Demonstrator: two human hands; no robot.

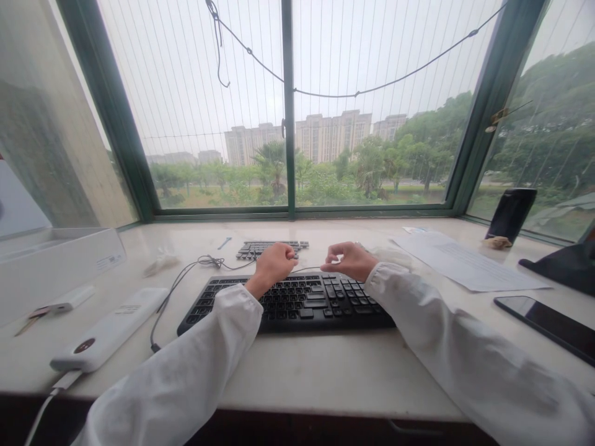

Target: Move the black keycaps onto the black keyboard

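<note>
A black keyboard (290,303) lies across the near part of the white sill. Above its back edge, my left hand (275,263) is closed, fingers curled into a fist-like grip. My right hand (349,261) is closed in a pinch, thumb and forefinger near each other above the keyboard's right part. A thin dark cable (307,268) stretches between the two hands and seems to run into both grips; the fingers partly hide it. More of the cable loops at the left. Behind my left hand are rows of small dark keys (248,249), partly covered.
At left are a white power bank (111,328) with a plugged-in lead, a white box (56,266) and a small white item (72,298). At right lie paper sheets (460,260), a phone (548,322) and an upright black object (511,214). Green-framed windows stand behind.
</note>
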